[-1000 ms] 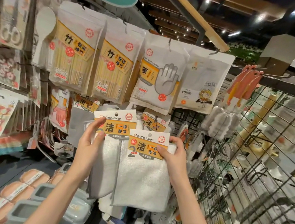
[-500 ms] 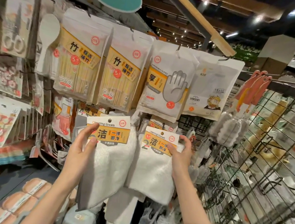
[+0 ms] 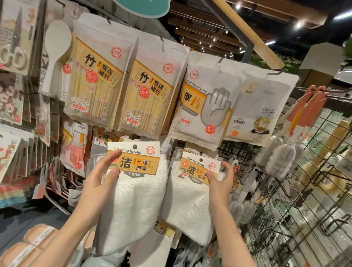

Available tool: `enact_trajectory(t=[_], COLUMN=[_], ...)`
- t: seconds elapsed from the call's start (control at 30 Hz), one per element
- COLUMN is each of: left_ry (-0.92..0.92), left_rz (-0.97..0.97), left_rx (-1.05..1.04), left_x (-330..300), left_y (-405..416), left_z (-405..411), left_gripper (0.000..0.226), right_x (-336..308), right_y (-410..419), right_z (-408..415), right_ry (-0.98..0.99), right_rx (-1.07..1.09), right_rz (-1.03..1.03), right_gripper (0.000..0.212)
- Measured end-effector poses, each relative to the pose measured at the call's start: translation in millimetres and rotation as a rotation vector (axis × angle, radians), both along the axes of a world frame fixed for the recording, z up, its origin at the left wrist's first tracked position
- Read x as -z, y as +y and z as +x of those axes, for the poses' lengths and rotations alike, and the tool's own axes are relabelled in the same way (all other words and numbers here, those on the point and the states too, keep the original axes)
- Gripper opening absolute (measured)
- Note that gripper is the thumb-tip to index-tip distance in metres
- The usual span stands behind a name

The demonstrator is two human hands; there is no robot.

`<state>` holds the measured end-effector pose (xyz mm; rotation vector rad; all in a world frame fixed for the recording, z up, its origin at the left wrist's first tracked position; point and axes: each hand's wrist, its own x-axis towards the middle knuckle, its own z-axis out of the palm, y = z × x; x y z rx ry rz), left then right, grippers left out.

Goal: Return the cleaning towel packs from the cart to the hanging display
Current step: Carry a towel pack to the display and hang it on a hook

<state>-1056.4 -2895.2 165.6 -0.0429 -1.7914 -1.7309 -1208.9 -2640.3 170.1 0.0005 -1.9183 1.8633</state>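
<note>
From the head camera, both arms reach up toward the hanging display. The left hand (image 3: 102,178) pinches the left cleaning towel pack (image 3: 134,186) at the left edge of its yellow header card, thumb on the front, fingers behind. The white towel hangs down from the card, tilted slightly, its lower corner over the left forearm. The right hand (image 3: 219,184) grips the right cleaning towel pack (image 3: 191,194) at the right edge of its card, thumb across the front, fingers curled behind. The two packs hang side by side, close together, in front of the lower row of the hanging display (image 3: 169,141); whether either card's hole is on a hook I cannot tell. Above them hang two bamboo stick bags (image 3: 97,81), a disposable gloves bag (image 3: 206,101) and a white bag (image 3: 262,109). A wire grid rack (image 3: 318,210) stands to the right
</note>
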Motion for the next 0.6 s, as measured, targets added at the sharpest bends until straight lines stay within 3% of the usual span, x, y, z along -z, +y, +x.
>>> enact_trajectory(t=[0.2,0.43,0.6], left_ry=[-0.013,-0.029,-0.035], left_rz=[0.024,0.039,0.045], left_rx=[0.031,0.048,0.061], left_x=[6,9,8], left_y=[-1,5,3], left_z=[-6,-8,-8], left_gripper=[0.037,0.037,0.036], right_x=[0,0,4], right_y=[-2,-7,-3], right_z=[1,-8,-19], right_ry=[0.027,-0.014,-0.071], right_rx=[0.046,0.021,0.004], right_rz=[0.008,0.113,0.146], right_gripper=[0.047,0.021,0.024])
